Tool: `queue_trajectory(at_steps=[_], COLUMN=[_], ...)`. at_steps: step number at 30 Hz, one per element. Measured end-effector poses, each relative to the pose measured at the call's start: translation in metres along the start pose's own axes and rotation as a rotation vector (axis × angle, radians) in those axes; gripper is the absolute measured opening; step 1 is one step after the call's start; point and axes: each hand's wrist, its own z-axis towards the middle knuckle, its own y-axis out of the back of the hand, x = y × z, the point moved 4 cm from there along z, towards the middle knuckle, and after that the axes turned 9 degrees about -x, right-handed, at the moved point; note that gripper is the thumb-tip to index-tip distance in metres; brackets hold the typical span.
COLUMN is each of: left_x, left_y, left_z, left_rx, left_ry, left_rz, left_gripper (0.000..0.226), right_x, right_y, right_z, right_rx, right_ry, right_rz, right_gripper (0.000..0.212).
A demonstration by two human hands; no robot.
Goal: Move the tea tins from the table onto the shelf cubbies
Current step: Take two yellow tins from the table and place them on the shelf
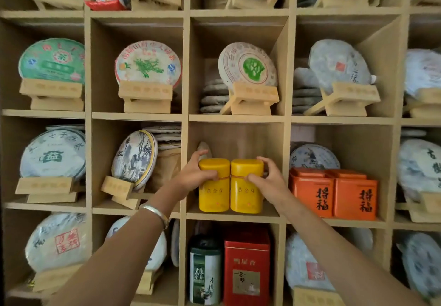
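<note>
Head view: two yellow tins side by side in centre cubby, third row down. Left hand (194, 174) wrapped round upper part of left yellow tin (214, 186) — thumb across front at lid seam, fingers curled round far side. Right hand (265, 179) pinching right yellow tin (247, 186) at same height, thumb on front, fingers over top rear corner. Both tins upright, touching each other along inner sides, bases resting on cubby floor (232, 215) near front edge, or very nearly so.

Step in hand, by judgement: seating and squaring the pair.
- Keep both tins vertical; press inward evenly so seam betw. them stays closed.
- Push back w/ equal force per hand — uneven push would skew one tin.
- Watch small tea cake (204, 150) leaning at rear left of cubby; contact likely if left tin goes deep.
- Release only once bases sit flat; lift fingers straight off, no drag on lids.

Appearance of tins: glossy yellow, rounded-rectangular section, tall, separate domed lid w/ thin orange band at seam. Faint gold characters on front, approx. mid-height; small mark near base. Smooth finish — probably slippery, so grip at lid seam is sensible.

Adjacent cubby to right holds two orange tins (334, 193); cubby below holds red tin (247, 267) and green-white tin (205, 272).
</note>
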Motion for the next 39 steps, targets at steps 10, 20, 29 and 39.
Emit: queue_trajectory(at_steps=[10, 20, 29, 39], left_x=[0.034, 0.049, 0.064, 0.083], left_y=[-0.006, -0.017, -0.022, -0.027], left_z=[0.017, 0.016, 0.013, -0.027], left_rx=[0.010, -0.036, -0.110, -0.373], left_ry=[0.040, 0.134, 0.106, -0.010], left_rz=[-0.044, -0.155, -0.204, -0.022], left_gripper=[0.092, 0.085, 0.049, 0.071], right_x=[-0.035, -0.054, -0.062, -0.069], right_y=[-0.012, -0.015, -0.013, -0.007], right_z=[0.016, 0.021, 0.022, 0.003], right_rx=[0.033, 0.045, 0.053, -0.086], right_ry=[-0.037, -0.066, -0.043, 0.048], right_rz=[-0.017, 0.043, 0.053, -0.114], right_gripper=[0.084, 0.077, 0.071, 0.063])
